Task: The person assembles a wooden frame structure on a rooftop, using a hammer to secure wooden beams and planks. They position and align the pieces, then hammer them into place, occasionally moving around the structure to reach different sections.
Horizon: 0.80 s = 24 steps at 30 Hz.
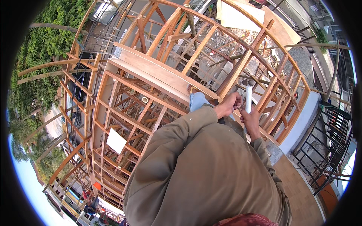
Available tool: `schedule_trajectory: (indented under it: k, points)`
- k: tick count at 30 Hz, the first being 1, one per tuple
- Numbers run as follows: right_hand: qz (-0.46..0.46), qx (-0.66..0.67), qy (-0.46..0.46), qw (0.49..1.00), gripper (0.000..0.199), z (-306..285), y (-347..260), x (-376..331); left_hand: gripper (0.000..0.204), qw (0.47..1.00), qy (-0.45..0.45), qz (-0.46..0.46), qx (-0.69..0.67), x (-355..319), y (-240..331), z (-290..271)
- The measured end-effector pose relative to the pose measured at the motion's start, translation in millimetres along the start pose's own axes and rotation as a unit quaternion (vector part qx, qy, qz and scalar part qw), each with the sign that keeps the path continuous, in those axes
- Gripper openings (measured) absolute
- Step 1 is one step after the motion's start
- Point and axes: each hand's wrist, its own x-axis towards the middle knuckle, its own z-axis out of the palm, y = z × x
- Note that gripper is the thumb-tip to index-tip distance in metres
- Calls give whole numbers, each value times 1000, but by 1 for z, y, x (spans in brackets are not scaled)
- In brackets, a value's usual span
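My right hand [251, 119] grips the white handle of a hammer [248, 98], held upright with its dark head [247, 82] at the top. My left hand [228, 105] is just left of the handle, fingers curled together against a slanted timber beam [237, 73]. Anything pinched in those fingers is too small to see. Both olive sleeves [188, 128] reach forward from my torso. My blue-trousered knee [198, 101] rests at the edge of a wide wooden plank [158, 71].
A lattice of timber frames [124, 113] spreads below and ahead, with open gaps down to lower levels. A white sheet [116, 140] lies in the frame at left. A black metal railing [332, 143] stands at right. Trees [41, 49] are on the left.
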Motion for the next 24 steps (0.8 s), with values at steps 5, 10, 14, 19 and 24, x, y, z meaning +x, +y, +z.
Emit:
schedule_trajectory:
  k: [5, 10, 14, 19, 24]
  points:
    - [-3, -24, -22, 999, 18, -1, 2, 7, 15, 998, -30, 52, 19, -6, -8, 9]
    - [-6, -55, -53, 997, 23, -19, 16, 10, 18, 974, 79, 156, 141, -12, 5, -9]
    - [-14, -79, -85, 993, 30, -54, 52, 20, 20, 937, 272, 156, 152, -22, 33, -70]
    - [118, -44, -23, 992, 31, -96, 159, 42, 14, 869, 401, 165, 239, -60, 37, -171]
    - [289, -6, 53, 956, 28, -130, 300, 48, 20, 818, 474, 94, 311, -130, 11, -241]
